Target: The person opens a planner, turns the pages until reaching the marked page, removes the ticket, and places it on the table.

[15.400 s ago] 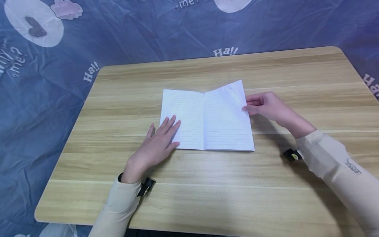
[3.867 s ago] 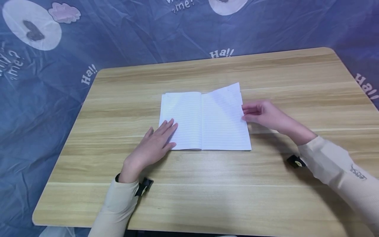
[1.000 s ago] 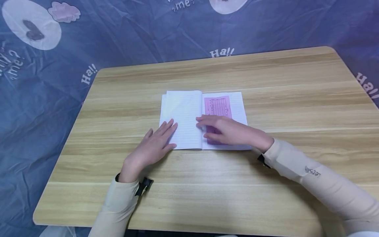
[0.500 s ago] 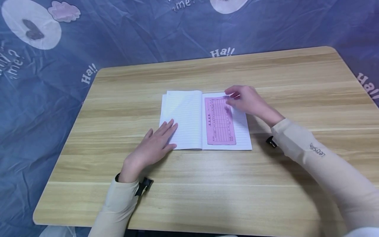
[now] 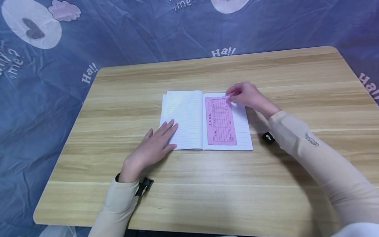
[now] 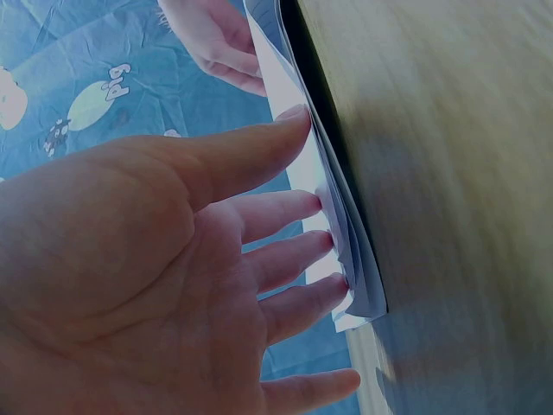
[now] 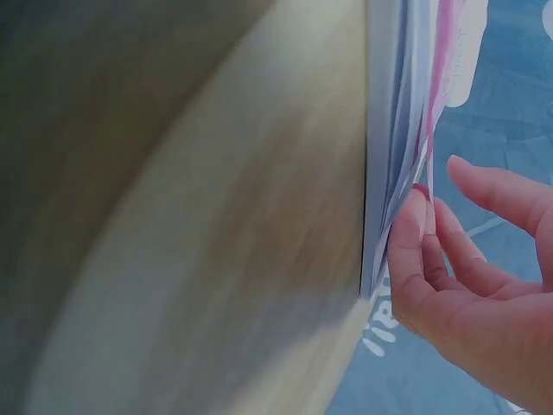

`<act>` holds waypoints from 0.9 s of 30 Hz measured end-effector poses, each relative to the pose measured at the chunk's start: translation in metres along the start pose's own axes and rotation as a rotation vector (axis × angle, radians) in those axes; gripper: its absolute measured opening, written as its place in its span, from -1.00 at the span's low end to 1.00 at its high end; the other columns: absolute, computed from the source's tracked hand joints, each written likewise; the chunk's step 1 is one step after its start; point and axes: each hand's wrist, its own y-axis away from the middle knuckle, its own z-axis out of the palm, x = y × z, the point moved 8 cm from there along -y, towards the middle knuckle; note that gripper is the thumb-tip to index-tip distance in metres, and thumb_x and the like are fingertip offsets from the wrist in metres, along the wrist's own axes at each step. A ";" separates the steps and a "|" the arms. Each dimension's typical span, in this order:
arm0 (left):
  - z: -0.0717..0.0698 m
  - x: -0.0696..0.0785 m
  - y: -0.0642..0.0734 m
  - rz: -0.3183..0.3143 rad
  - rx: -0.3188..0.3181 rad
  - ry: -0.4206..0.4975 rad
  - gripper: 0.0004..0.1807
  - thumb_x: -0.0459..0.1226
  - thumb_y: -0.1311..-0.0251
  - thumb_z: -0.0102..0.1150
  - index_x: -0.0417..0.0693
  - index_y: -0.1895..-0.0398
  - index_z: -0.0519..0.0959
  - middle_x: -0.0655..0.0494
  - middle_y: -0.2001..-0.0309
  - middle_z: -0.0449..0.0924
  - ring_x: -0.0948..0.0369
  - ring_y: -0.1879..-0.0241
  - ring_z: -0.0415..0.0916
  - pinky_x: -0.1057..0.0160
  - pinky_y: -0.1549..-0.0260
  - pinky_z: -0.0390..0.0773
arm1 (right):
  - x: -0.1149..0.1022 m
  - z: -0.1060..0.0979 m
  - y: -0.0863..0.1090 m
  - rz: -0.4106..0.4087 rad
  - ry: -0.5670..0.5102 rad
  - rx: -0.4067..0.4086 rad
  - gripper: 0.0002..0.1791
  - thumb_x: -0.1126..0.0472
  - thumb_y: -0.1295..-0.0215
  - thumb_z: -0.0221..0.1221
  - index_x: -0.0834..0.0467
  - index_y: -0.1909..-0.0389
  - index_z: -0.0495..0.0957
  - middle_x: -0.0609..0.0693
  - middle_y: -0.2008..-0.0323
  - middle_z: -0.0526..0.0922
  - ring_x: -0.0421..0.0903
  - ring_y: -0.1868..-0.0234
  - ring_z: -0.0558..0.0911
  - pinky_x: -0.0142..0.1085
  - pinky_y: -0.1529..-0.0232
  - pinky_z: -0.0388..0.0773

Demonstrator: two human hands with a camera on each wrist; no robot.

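Note:
A lined notebook (image 5: 185, 115) lies spread on the table. On its right-hand page rests a pink slip of paper (image 5: 220, 123) printed with a table grid. My left hand (image 5: 152, 146) lies with straight, spread fingers on the lower left edge of the notebook; the left wrist view shows its fingertips against the page edges. At the slip's upper right corner is my right hand (image 5: 248, 95), its fingers curled about that corner. In the right wrist view the slip's edge (image 7: 430, 173) stands up from the pages among the bent fingers, and the thumb tip looks slightly apart from it.
The wooden table (image 5: 207, 197) extends on all sides of the notebook. Blue printed cloth (image 5: 142, 33) covers the background behind and to the left. Small black devices, one of them a dark clip (image 5: 145, 186), sit at both wrists.
The right-hand page has been turned over to the left, uncovering the pink slip. My right hand has moved from the notebook's right edge to the slip's upper corner. The left hand stays put.

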 end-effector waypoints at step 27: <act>0.001 -0.001 -0.001 -0.001 -0.003 -0.012 -0.25 -0.06 -0.46 -0.01 0.00 -0.58 -0.04 0.07 -0.57 -0.20 0.04 -0.52 -0.22 -0.28 -0.38 -0.20 | 0.027 -0.055 0.015 0.039 -0.088 -0.058 -0.62 0.36 -0.27 0.26 0.46 -0.05 0.50 -0.06 0.37 0.65 -0.25 0.41 0.63 -0.38 0.31 0.61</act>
